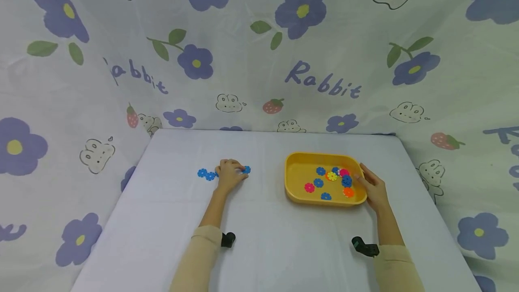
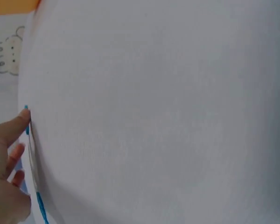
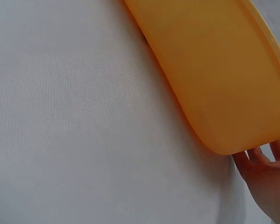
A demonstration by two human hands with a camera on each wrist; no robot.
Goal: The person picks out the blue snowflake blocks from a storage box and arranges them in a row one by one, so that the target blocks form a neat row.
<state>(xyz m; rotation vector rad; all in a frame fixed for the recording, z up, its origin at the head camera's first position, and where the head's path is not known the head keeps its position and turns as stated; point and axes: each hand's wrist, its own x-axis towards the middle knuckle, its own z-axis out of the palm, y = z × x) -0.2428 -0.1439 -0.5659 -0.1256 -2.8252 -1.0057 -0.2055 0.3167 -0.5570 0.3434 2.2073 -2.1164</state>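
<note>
On the left side of the table, my left hand [image 1: 230,175] bends over a row of small blue notched plastic discs [image 1: 210,176]. Its thumb and forefinger pinch the disc [image 1: 247,170] at the row's right end; the palm hides the middle of the row. In the left wrist view, the thumb is on a blue edge [image 2: 27,131]. With the thumb over the rim and the fingers outside, my right hand [image 1: 375,191] grips the right end of a yellow tray [image 1: 298,166]. Its fingers [image 3: 254,155] show against the tray's outer side.
Inside the tray lie several loose notched discs, among them a pink disc [image 1: 309,188], a yellow disc [image 1: 332,176] and an orange disc [image 1: 348,192]. A white cloth [image 1: 275,242] covers the table. Patterned curtain [image 1: 251,66] hangs behind and at both sides.
</note>
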